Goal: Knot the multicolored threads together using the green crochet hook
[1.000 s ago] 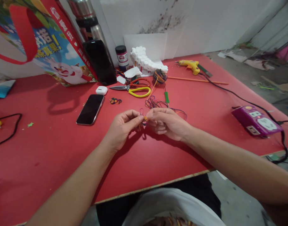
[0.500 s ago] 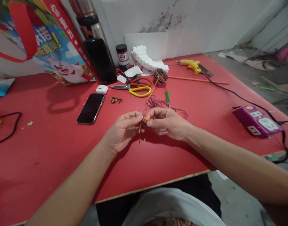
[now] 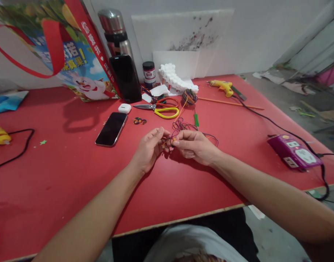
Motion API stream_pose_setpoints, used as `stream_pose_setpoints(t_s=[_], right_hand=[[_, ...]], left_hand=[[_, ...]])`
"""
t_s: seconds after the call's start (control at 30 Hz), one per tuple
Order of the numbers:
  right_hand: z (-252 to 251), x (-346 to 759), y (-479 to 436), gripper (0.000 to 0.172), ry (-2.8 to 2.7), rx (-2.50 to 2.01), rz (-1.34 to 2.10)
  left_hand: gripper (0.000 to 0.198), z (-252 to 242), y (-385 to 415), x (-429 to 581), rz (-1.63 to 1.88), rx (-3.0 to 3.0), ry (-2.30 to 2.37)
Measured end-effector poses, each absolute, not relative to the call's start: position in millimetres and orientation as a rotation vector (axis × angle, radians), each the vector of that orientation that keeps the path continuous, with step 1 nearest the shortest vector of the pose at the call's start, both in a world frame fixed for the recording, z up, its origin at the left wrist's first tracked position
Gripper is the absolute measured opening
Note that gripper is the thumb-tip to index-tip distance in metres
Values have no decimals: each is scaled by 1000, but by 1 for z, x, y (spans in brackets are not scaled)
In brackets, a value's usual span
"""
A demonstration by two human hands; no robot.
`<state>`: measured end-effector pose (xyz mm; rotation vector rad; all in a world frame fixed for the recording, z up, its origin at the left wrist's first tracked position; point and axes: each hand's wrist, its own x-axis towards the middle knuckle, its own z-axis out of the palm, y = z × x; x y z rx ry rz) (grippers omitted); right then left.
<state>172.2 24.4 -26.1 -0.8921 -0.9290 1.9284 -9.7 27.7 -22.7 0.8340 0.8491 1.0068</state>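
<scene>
Over the red table (image 3: 60, 174), my left hand (image 3: 149, 149) and my right hand (image 3: 195, 146) meet fingertip to fingertip, both pinched on a small knot of multicoloured cord (image 3: 169, 141). Loose strands of that cord (image 3: 183, 126) trail away behind my right hand toward a wound ball of the same cord (image 3: 189, 96). A small finished cord piece (image 3: 139, 120) lies apart on the table, left of the strands.
A dark phone (image 3: 111, 128), a white earbud case (image 3: 124, 108), yellow-handled scissors (image 3: 158, 108) and a green stick (image 3: 195, 119) lie beyond my hands. A printed bag (image 3: 74, 62), thermos (image 3: 116, 32), jar (image 3: 149, 74), white foam (image 3: 175, 78), glue gun (image 3: 221, 86) and purple power strip (image 3: 295, 155) stand around.
The view has tilted up and shifted, showing more of the back wall. My hands stay together on the knot; the left fingers have shifted slightly on the cord.
</scene>
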Motion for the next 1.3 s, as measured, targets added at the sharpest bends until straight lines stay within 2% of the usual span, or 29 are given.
stream_pose_setpoints(t_s=[0.13, 0.5, 0.8, 0.93, 1.1, 1.3], right_hand=[[-25, 176, 28, 40, -924, -892, 1939], [-20, 186, 28, 37, -775, -853, 2124], [-20, 182, 28, 40, -814, -882, 2098], [-23, 180, 27, 42, -918, -917, 2028], [-23, 179, 26, 44, -957, -894, 2007], [-23, 180, 27, 43, -919, -867, 2044]], left_hand=[[39, -25, 28, -5, 1131, 858, 854], [28, -35, 31, -8, 1084, 1043, 845], [17, -29, 30, -11, 1061, 1237, 944], [20, -26, 28, -10, 1040, 1334, 987], [12, -25, 25, -15, 1175, 1366, 1134], [27, -14, 24, -26, 1164, 1471, 1180]])
